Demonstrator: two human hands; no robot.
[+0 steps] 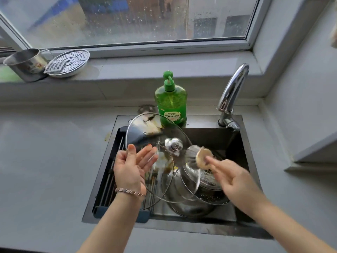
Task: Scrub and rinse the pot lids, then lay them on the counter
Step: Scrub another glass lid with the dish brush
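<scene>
Over the sink (204, 121), my left hand (130, 168) holds a large glass lid (155, 136) upright by its left rim, thumb in front and fingers behind the glass. The lid's shiny knob (174, 145) faces me. My right hand (231, 177) is blurred and pinches a beige scrubbing pad (203, 158) just right of the knob, near the lid's lower right edge. A second glass lid (182, 187) lies below in the basin, leaning on a steel pot (209, 189).
A green dish soap bottle (171, 103) stands behind the sink, and the faucet (231, 95) is at the back right. A roll-up rack (109, 179) covers the sink's left side. Grey counter (45, 161) runs along both sides. A steel mug (23, 64) and steamer plate (67, 63) sit on the windowsill.
</scene>
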